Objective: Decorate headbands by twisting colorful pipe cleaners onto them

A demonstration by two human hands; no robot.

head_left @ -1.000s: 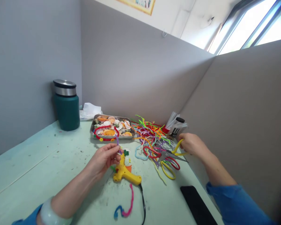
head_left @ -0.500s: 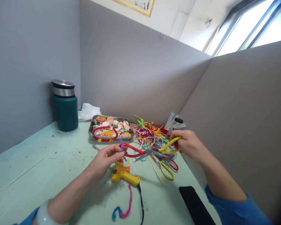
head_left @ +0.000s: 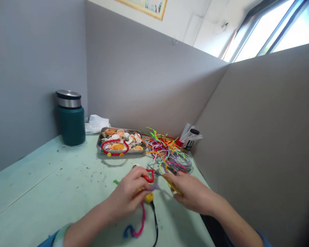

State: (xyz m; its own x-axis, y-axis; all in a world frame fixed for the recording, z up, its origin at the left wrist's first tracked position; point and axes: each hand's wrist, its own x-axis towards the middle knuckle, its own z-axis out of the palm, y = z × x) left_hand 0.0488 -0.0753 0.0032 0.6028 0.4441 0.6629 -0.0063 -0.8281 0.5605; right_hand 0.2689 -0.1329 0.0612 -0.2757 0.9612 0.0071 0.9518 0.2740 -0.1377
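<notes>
My left hand (head_left: 130, 192) is closed in a pinch on a thin purple pipe cleaner piece, just above the yellow glue gun (head_left: 148, 197) lying on the table. A red pipe cleaner loop (head_left: 149, 176) shows at its fingertips. My right hand (head_left: 189, 190) is wrapped round the yellow handles of the scissors (head_left: 173, 185), close beside the left hand. The blades are mostly hidden between the two hands. A pink and blue pipe cleaner (head_left: 137, 229) lies on the table below my hands.
A heap of coloured pipe cleaners (head_left: 167, 151) lies behind my hands. A metal tray (head_left: 103, 135) of shells, a green flask (head_left: 70, 118), crumpled tissue (head_left: 96, 122) and a small container (head_left: 190, 137) stand along the grey partitions. The glue gun's black cord (head_left: 156, 224) runs toward me.
My right hand has picked up the yellow-handled scissors from the pile and brought them left and toward me, next to my left hand. My left hand has dropped lower over the glue gun.
</notes>
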